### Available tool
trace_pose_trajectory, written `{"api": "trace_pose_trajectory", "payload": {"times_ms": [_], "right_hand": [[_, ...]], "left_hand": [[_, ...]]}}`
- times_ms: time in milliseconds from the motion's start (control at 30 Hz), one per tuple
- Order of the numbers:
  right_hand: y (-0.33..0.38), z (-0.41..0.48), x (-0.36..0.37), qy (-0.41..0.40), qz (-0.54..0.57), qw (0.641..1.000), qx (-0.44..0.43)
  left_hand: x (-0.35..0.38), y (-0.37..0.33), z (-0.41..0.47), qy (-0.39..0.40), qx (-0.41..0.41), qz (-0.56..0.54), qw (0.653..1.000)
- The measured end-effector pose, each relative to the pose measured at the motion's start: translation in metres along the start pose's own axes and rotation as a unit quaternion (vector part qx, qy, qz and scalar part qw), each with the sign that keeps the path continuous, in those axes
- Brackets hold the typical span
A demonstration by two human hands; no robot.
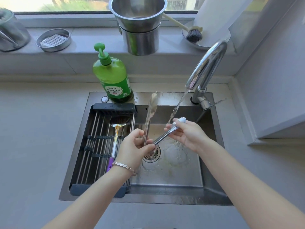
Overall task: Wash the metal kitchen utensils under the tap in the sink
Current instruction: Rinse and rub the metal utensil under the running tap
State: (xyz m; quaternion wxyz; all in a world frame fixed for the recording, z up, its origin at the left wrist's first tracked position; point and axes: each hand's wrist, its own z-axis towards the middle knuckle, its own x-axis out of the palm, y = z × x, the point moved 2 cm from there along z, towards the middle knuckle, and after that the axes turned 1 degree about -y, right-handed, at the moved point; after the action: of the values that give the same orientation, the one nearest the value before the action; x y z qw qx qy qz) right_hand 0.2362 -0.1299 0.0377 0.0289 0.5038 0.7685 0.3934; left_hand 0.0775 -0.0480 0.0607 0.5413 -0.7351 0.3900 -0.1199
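Over the steel sink I hold metal tongs spread in a V. My left hand grips them at the hinge end. One arm points up toward the back of the sink. The other arm runs right into my right hand, whose fingers close around its foamy tip. Water runs from the chrome tap in a slanted stream onto that tip. A steel ladle with a purple handle lies on the drying rack across the sink's left half.
A green dish soap bottle stands on the sink's back rim. On the window sill are stacked steel pots, a round tin, a dish brush and a grey container. Foam lies around the drain.
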Motion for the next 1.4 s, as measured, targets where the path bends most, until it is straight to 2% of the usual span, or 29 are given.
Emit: {"api": "trace_pose_trajectory", "payload": {"times_ms": [133, 267, 500, 800, 933, 1000, 1067, 1133, 1167, 1233, 1267, 1300, 1367, 1400], "right_hand": [[-0.002, 0.005, 0.014, 0.054, 0.014, 0.998, -0.012], [-0.004, 0.008, 0.025, 0.061, 0.029, 0.997, -0.040], [0.012, 0.004, 0.016, 0.016, 0.001, 0.990, -0.139], [0.044, 0.000, -0.028, -0.081, -0.001, 0.973, -0.216], [0.043, 0.005, -0.051, -0.117, 0.026, 0.975, -0.189], [0.033, 0.010, -0.062, -0.138, 0.042, 0.980, -0.135], [0.017, 0.016, -0.066, -0.149, 0.049, 0.987, -0.045], [-0.001, 0.021, -0.066, -0.177, -0.031, 0.984, 0.016], [-0.009, 0.023, -0.065, -0.199, -0.099, 0.975, 0.018], [-0.010, 0.016, -0.055, -0.237, -0.207, 0.947, -0.056], [-0.008, 0.011, -0.044, -0.212, -0.207, 0.949, -0.107], [-0.006, 0.007, -0.032, -0.152, -0.180, 0.961, -0.144], [-0.005, 0.001, -0.006, -0.033, -0.135, 0.976, -0.166], [-0.005, 0.000, 0.003, -0.007, -0.125, 0.977, -0.170]], "left_hand": [[-0.010, 0.007, -0.001, -0.055, 0.054, 0.088, 0.993], [-0.017, 0.014, 0.001, -0.081, 0.074, 0.080, 0.991], [-0.003, 0.011, 0.022, -0.057, 0.074, 0.021, 0.995], [0.050, -0.010, 0.062, -0.004, 0.082, -0.012, 0.997], [0.064, -0.011, 0.064, 0.067, 0.070, -0.002, 0.995], [0.064, -0.007, 0.059, 0.096, 0.061, 0.034, 0.993], [0.059, 0.001, 0.053, 0.103, 0.061, 0.071, 0.990], [0.051, 0.007, 0.047, 0.087, 0.053, 0.083, 0.991], [0.045, 0.010, 0.045, 0.076, 0.048, 0.088, 0.992], [0.036, 0.016, 0.040, 0.069, 0.036, 0.085, 0.993], [0.032, 0.017, 0.037, 0.071, 0.029, 0.077, 0.994], [0.030, 0.019, 0.035, 0.069, 0.024, 0.069, 0.995], [0.026, 0.021, 0.032, 0.050, 0.025, 0.065, 0.996], [0.025, 0.022, 0.030, 0.040, 0.032, 0.076, 0.996]]}}
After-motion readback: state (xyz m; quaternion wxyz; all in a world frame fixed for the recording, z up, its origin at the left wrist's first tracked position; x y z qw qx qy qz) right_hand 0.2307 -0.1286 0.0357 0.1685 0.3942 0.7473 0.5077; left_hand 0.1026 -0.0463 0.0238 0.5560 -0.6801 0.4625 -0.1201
